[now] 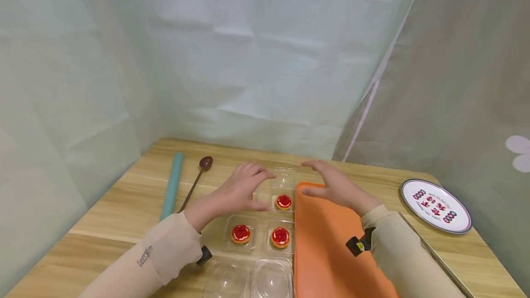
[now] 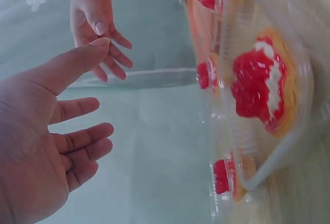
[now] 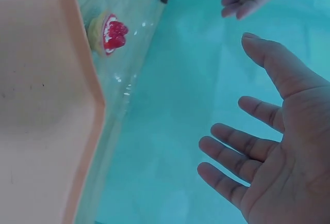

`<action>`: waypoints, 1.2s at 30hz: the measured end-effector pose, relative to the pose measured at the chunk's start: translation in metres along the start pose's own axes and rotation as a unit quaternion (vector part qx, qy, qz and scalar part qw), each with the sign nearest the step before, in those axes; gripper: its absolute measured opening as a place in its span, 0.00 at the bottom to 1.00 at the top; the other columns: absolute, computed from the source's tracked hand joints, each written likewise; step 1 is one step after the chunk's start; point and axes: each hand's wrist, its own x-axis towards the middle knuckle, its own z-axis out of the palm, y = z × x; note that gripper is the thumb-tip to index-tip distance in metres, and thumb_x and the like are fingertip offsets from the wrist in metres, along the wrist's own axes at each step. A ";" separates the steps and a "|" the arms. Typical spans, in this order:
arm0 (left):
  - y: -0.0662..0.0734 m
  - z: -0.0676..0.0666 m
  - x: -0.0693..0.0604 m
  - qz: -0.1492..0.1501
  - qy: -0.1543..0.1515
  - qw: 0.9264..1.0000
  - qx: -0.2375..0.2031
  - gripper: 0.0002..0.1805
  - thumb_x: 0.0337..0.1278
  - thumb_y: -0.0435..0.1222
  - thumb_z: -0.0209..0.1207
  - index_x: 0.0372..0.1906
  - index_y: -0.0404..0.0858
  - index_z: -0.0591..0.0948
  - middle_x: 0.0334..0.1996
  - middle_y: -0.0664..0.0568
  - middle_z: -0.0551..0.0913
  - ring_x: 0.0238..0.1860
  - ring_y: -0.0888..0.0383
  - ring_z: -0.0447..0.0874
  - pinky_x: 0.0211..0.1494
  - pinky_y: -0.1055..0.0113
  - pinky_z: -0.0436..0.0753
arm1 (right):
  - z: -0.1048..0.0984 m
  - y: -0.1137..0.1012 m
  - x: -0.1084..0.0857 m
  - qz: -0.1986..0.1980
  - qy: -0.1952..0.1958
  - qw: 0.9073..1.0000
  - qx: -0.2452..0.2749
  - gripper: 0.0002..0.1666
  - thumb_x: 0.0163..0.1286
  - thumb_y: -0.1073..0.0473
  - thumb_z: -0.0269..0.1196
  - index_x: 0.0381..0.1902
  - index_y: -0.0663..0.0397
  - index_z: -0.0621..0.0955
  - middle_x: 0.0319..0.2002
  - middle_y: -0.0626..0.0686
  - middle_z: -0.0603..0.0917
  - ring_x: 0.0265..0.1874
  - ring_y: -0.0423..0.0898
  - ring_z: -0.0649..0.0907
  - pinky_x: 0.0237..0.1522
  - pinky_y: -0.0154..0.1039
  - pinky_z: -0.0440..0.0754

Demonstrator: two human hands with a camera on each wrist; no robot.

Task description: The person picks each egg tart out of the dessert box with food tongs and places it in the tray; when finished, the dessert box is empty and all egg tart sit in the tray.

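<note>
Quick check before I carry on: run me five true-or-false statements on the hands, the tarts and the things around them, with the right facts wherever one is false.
1. The left hand holds nothing. True.
2. The right hand grips a red-topped tart. False: that hand is empty, and the tart sits in clear plastic packaging.
3. In the head view, the orange mat lies to the right of the tart. True.
4. The white plate is left of the orange mat in the head view. False: it is to the right.
5. The brown spoon lies beside the teal rod. True.
</note>
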 end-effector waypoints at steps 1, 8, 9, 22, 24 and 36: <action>0.001 0.000 -0.002 0.006 0.006 1.000 0.003 0.39 0.40 0.49 0.73 0.61 0.42 0.74 0.53 0.50 0.77 0.58 0.50 0.71 0.67 0.50 0.66 | -0.001 -0.002 -0.004 -0.001 0.001 1.000 -0.009 0.45 0.60 0.40 0.66 0.70 0.51 0.65 0.69 0.55 0.69 0.67 0.58 0.70 0.66 0.59 0.69; 0.014 0.003 -0.014 0.013 0.007 1.000 0.007 0.40 0.37 0.48 0.75 0.61 0.42 0.75 0.53 0.49 0.77 0.58 0.49 0.70 0.68 0.47 0.65 | -0.008 -0.009 -0.033 -0.020 0.016 0.998 -0.060 0.44 0.60 0.40 0.66 0.70 0.48 0.66 0.67 0.55 0.71 0.66 0.58 0.71 0.64 0.59 0.71; 0.016 0.004 -0.016 0.012 0.003 1.000 0.004 0.40 0.37 0.48 0.75 0.61 0.42 0.75 0.53 0.49 0.77 0.59 0.49 0.70 0.69 0.46 0.65 | -0.008 -0.009 -0.039 -0.024 0.021 0.997 -0.067 0.43 0.60 0.40 0.66 0.69 0.49 0.67 0.66 0.56 0.72 0.65 0.58 0.71 0.64 0.59 0.71; 0.031 0.013 -0.036 0.010 -0.026 1.000 0.013 0.40 0.38 0.51 0.73 0.61 0.42 0.74 0.56 0.51 0.77 0.60 0.50 0.70 0.69 0.51 0.68 | -0.014 -0.010 -0.096 -0.029 0.069 0.991 -0.107 0.37 0.60 0.44 0.68 0.65 0.47 0.71 0.61 0.52 0.77 0.60 0.56 0.77 0.57 0.57 0.77; 0.031 0.015 -0.038 0.013 -0.030 0.999 0.019 0.41 0.38 0.52 0.73 0.61 0.42 0.74 0.55 0.51 0.77 0.60 0.51 0.71 0.69 0.51 0.68 | -0.014 -0.009 -0.104 -0.026 0.079 0.990 -0.112 0.37 0.60 0.44 0.68 0.65 0.45 0.71 0.60 0.50 0.77 0.59 0.54 0.78 0.55 0.55 0.78; 0.031 0.032 -0.048 0.004 -0.071 0.997 0.024 0.42 0.39 0.54 0.71 0.63 0.41 0.73 0.55 0.52 0.77 0.59 0.54 0.72 0.67 0.55 0.71 | -0.005 0.017 -0.150 0.025 0.136 0.979 -0.146 0.36 0.54 0.46 0.72 0.61 0.41 0.74 0.55 0.43 0.79 0.54 0.46 0.78 0.54 0.34 0.73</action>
